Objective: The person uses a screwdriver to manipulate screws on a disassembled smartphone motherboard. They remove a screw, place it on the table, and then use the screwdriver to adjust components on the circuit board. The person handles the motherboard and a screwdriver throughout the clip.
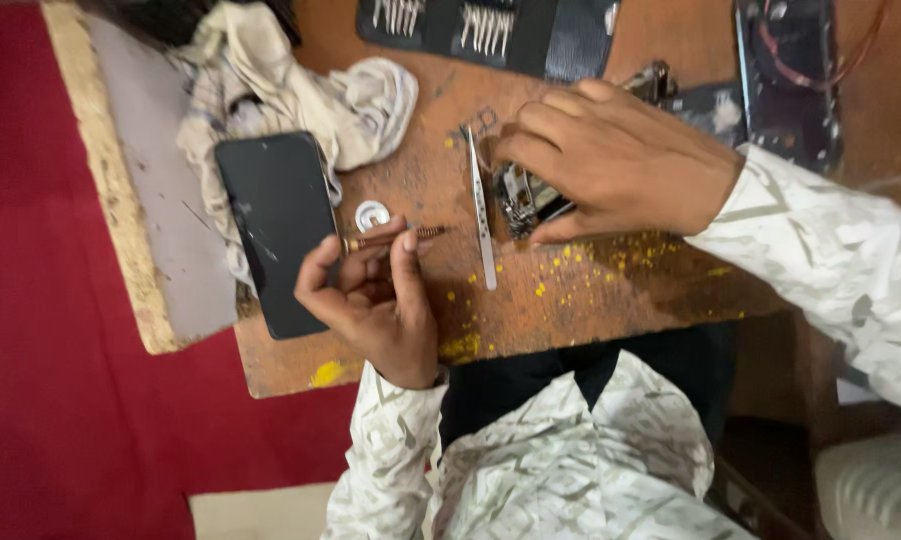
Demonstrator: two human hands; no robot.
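Screwdriver (395, 238), a small brown-handled one, is what we find pinched in the closed grip of our left hand (370, 300), lying over the wooden table (570, 300) just right of a dark phone (278, 228) and below a crumpled cloth (300, 95). Right of it, silver tweezers (481, 215) lie loose on the wood. Farther right, our right hand (620, 160) closes down on a small metal component (525, 200), pressing it to the table.

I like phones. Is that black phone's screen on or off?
Off. The phone lies flat on the wooden table with a dark, blank screen, beside the left hand.
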